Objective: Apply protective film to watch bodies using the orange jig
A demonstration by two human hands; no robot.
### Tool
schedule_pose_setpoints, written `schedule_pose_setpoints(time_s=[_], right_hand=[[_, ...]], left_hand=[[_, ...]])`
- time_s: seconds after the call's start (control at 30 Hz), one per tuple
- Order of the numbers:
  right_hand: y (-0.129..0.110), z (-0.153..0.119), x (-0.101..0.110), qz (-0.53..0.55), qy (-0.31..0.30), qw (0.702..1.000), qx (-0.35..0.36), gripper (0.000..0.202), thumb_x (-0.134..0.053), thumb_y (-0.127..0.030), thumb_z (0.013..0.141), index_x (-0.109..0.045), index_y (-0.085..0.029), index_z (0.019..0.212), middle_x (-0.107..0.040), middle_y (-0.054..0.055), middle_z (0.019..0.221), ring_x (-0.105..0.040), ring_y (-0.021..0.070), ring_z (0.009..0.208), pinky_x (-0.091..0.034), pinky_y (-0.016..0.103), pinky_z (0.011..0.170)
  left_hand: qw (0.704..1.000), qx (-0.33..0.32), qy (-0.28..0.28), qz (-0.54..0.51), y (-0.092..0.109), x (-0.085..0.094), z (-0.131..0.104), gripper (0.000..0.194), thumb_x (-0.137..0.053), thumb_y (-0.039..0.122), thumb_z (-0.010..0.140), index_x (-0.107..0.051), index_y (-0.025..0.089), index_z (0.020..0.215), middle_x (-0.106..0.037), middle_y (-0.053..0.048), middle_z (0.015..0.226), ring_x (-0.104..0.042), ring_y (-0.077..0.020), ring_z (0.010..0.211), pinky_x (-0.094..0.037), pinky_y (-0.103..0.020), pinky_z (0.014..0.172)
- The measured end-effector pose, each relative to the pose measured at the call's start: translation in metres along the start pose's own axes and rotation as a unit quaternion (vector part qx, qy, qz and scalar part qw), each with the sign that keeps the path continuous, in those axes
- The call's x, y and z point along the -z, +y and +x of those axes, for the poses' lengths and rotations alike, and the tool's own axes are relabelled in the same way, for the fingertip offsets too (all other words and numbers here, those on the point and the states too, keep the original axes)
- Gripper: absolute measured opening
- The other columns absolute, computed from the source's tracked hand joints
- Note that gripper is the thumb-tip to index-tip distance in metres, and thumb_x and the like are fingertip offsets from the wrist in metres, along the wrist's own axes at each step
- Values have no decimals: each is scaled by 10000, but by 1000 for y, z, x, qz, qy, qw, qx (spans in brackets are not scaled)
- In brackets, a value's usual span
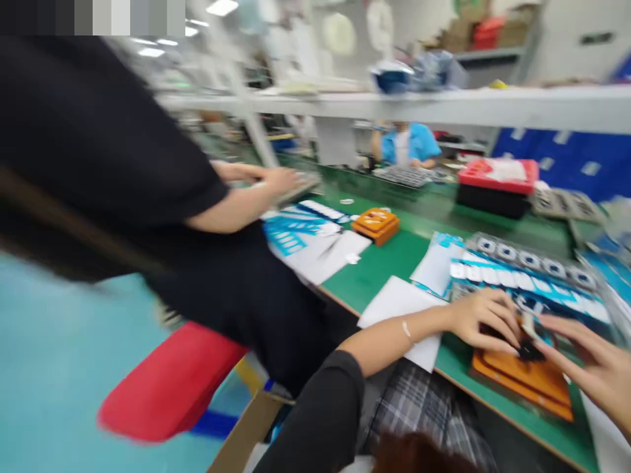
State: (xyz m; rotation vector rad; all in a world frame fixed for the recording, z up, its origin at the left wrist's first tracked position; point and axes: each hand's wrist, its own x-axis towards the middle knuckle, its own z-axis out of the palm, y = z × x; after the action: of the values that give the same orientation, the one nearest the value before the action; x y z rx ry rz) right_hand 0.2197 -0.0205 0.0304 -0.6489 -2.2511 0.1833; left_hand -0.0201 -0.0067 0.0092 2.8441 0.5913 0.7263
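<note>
Above an orange block-like fixture point(530, 381) at the lower right, both my hands meet over a small black part point(531, 350), whose kind is too blurred to tell. My left hand point(486, 318) curls over it from the left, fingers bent and closed on it. From the right, my right hand point(589, 351) reaches in with thumb and fingers pinched at the same part, near a small pale piece point(528, 323). Just behind the hands lies a blue sheet with white stickers point(503, 276), and beyond it a tray of square grey-and-dark pieces point(530, 259).
Paper sheets point(394, 305) lie left of my forearm on the green mat point(348, 282). A co-worker in black point(221, 282) stands at the left, beside a second orange fixture point(377, 225) and a red stool point(172, 384). A red-lidded black box point(497, 187) is farther back.
</note>
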Motion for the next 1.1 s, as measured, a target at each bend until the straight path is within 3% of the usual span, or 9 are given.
schedule_pose_setpoints(time_s=[0.07, 0.1, 0.2, 0.27, 0.47, 0.67, 1.1], right_hand=[[3, -8, -1, 28, -2, 999, -36, 182, -653, -306, 919, -674, -312, 1099, -712, 104, 1109, -691, 285, 987, -579, 453, 869], [4, -8, -2, 32, 13, 998, -43, 190, -682, -328, 896, -684, -282, 1080, -717, 94, 1091, -697, 290, 970, -582, 471, 862], [5, -2, -5, 64, -13, 996, -62, 209, -709, -342, 873, -691, -238, 1053, -735, 73, 1037, -698, 254, 961, -588, 430, 859], [5, 0, -7, 86, -43, 993, -65, 211, -716, -326, 867, -689, -224, 1050, -738, 68, 1037, -692, 238, 967, -581, 416, 862], [0, 0, -10, 95, -81, 989, -82, 191, -724, -279, 844, -675, -214, 1016, -732, 52, 1011, -661, 227, 936, -521, 402, 833], [-1, 1, -10, 115, -103, 981, -113, 206, -755, -283, 824, -664, -228, 1000, -730, 32, 1023, -632, 231, 959, -483, 401, 846], [-10, 8, -9, 84, -160, 970, -159, 260, -722, -280, 781, -643, -213, 1019, -702, 33, 997, -571, 232, 907, -450, 367, 784]], left_hand=[[996, 19, 81, -5, -4, -3, -6, 119, -679, 307, 862, -761, 234, 818, -770, 3, 934, -623, -143, 980, -457, -296, 1033], [991, 29, 128, -5, -5, -5, -9, 157, -657, 301, 873, -740, 229, 761, -767, 0, 861, -620, -156, 955, -482, -324, 983], [970, 63, 236, 4, -5, -10, -17, 267, -570, 292, 906, -703, 213, 688, -742, -15, 720, -608, -179, 840, -513, -360, 822], [959, 84, 270, 21, -3, -9, -21, 295, -535, 281, 912, -697, 209, 677, -736, -20, 695, -602, -181, 802, -509, -359, 767], [962, 67, 250, 84, 5, -1, -21, 259, -543, 252, 899, -688, 212, 688, -742, -5, 706, -602, -189, 810, -474, -364, 750], [957, 29, 281, 61, 5, 3, -20, 140, -602, 151, 860, -646, 205, 739, -739, 21, 726, -577, -175, 788, -453, -349, 743], [960, 16, 272, 66, 3, 1, -20, 101, -629, 131, 842, -636, 210, 780, -732, 24, 748, -559, -180, 809, -425, -350, 733]])
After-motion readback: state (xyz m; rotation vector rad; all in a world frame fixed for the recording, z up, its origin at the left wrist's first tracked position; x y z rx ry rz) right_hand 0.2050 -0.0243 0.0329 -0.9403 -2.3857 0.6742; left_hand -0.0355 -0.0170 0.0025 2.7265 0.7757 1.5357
